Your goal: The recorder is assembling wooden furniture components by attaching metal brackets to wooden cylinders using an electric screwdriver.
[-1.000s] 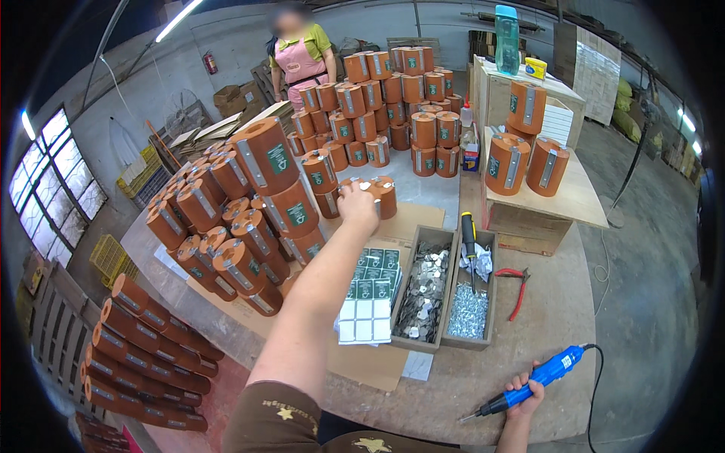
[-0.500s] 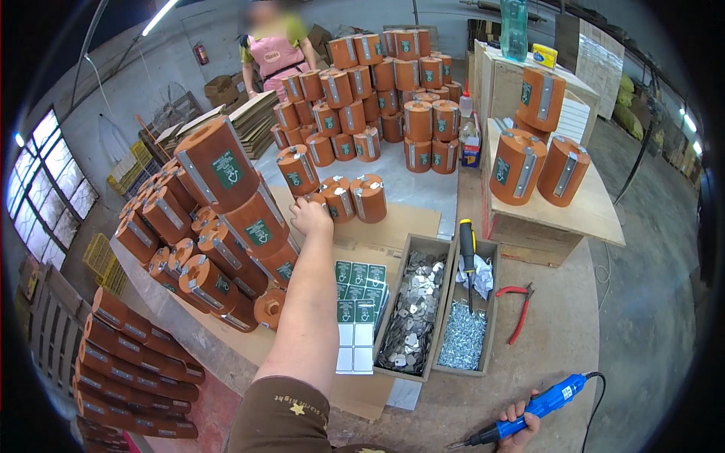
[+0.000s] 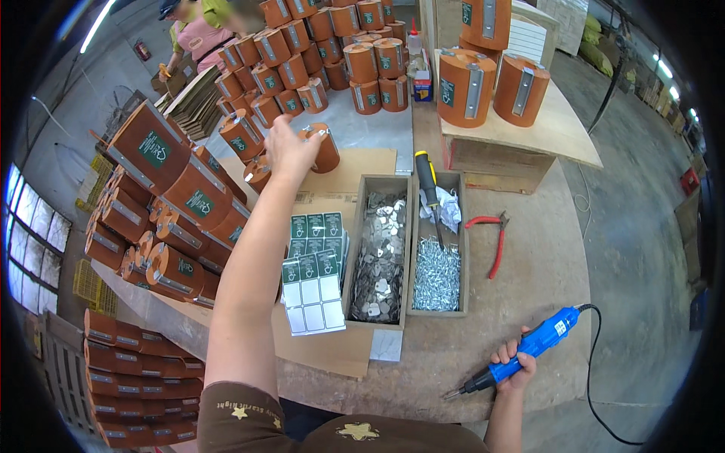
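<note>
My left hand (image 3: 291, 151) reaches over the far part of the table with its fingers apart. It is beside an orange-brown cylinder (image 3: 327, 151) with a metal strip and partly covers it. Just left of this hand stand another cylinder (image 3: 242, 136) with a green label and a shorter-looking one (image 3: 257, 174). Low on the right, my right hand (image 3: 515, 365) is closed around a blue corded electric screwdriver (image 3: 540, 336), its bit pointing down-left. Below my left forearm's reach lie sheets of green-and-white labels (image 3: 313, 275).
A wooden box of metal tags (image 3: 377, 257) adjoins a box of screws (image 3: 436, 279) holding a yellow-black screwdriver (image 3: 427, 177). Red-handled pliers (image 3: 498, 245) lie to the right. Stacked cylinders (image 3: 200, 200) rise at left; more stand at the back, near a person (image 3: 204, 34).
My left hand has lifted off a cylinder and shifted toward the one on the right. The view has tilted down and right. My right hand still holds the electric screwdriver.
</note>
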The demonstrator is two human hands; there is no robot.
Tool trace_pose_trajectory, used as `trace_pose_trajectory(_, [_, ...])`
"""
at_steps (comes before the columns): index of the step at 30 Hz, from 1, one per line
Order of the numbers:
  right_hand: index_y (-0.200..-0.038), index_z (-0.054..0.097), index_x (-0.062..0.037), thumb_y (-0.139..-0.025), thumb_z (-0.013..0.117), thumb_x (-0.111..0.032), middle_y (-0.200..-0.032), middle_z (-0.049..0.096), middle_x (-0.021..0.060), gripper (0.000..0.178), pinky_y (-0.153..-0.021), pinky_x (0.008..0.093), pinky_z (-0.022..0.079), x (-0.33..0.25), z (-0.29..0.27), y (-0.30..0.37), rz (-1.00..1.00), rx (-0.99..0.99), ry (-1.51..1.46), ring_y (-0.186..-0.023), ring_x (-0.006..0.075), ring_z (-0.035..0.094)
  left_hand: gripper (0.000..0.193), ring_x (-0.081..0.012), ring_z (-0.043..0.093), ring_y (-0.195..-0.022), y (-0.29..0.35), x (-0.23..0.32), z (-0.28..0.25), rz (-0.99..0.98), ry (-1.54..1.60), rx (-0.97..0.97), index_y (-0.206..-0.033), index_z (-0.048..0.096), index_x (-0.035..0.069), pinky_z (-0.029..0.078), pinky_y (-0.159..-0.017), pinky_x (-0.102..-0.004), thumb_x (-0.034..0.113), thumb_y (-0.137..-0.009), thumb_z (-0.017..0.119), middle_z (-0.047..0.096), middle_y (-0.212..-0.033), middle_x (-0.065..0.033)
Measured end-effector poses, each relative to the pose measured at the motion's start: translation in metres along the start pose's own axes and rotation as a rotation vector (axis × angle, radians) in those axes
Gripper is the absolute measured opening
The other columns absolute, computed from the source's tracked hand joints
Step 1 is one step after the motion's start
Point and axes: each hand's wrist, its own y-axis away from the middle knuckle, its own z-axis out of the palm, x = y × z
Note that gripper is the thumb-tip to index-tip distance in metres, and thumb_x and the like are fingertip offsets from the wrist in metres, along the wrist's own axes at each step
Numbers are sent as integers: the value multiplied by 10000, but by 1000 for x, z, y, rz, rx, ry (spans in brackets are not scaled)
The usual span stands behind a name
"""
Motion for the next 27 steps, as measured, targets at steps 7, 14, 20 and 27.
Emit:
trace_pose_trajectory(7, [-1183,378,-127,-650,548,-131,-646,413,35,559,-560,323,413,-1,3,4,7,8,-10,-550,144,429,316,-195,575,-725,90,48,-33,364,324,-572,-958,530,12,468,-670,-307,126,-685,641,587,-817,-93])
trace_pose_trajectory(14, [-1168,394,-117,-651,539,-128,-651,411,37,537,-569,334,413,-3,0,5,6,30,14,-555,151,421,133,-293,587,-757,165,63,-17,535,144,-1007,-796,623,61,464,-670,-356,139,-689,604,613,-760,-133])
trace_pose_trajectory(20, [-1178,392,-125,-669,541,-127,-676,418,43,530,-582,336,408,3,-3,2,40,-15,-15,-580,155,427,194,-267,591,-754,197,94,-16,661,-67,-915,-767,629,106,444,-651,-376,294,-718,611,615,-781,-91])
trace_pose_trajectory(27, [-1167,402,-122,-673,535,-129,-687,435,41,512,-584,334,427,2,-8,7,11,-19,-15,-587,156,445,203,-194,595,-839,235,98,26,881,-373,-897,-916,599,157,332,-788,-460,147,-737,505,625,-893,-53])
